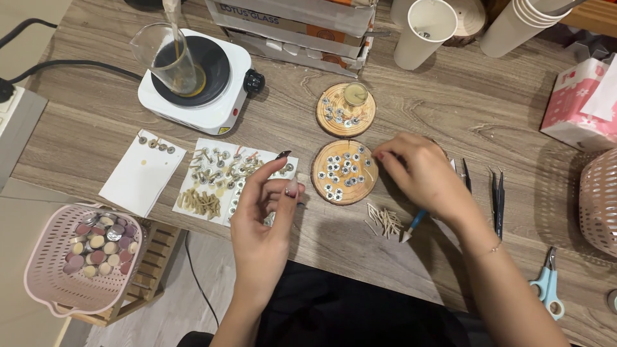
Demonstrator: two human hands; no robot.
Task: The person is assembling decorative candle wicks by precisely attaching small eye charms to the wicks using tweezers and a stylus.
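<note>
Holding metal discs: wood slice (319, 182) | pink basket (45, 270): round tins

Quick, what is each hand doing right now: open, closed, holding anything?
Left hand: fingers pinched together above the table; whatever it may hold is too small to tell.
Right hand: curled, fingertips at the wooden disc; grip cannot be told.

A wooden table (450, 109) carries a white hot plate (199, 80), two round wood slices (345, 172), paper sheets (143, 172) with small metal tabs, loose short sticks (384, 220), tweezers (498, 199), scissors (548, 286), paper cups (421, 32) and a tissue pack (578, 106).
</note>
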